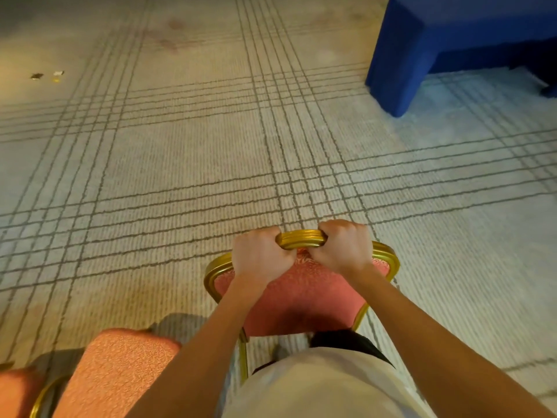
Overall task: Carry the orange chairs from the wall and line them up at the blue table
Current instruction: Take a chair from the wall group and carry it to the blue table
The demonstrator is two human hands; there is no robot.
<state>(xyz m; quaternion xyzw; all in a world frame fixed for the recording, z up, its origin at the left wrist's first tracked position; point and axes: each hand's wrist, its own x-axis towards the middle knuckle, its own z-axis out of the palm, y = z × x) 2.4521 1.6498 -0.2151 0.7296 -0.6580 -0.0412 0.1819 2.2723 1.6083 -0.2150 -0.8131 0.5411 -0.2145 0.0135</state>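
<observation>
The chair [304,291] has a ribbed gold frame and salmon-orange upholstery with a faint swirling figure. A second chair [120,372] at lower left has the same orange, finely scrolled fabric and a gold edge. The carpet [180,146] is beige, crossed by bands of thin dark-grey lines in a plaid grid, with brownish stains. The desk [401,55] is draped in deep blue.

A chair [301,294] stands at lower centre, a second chair [120,366] lower left, the table [422,40] upper right, scraps [45,76] upper left.
</observation>
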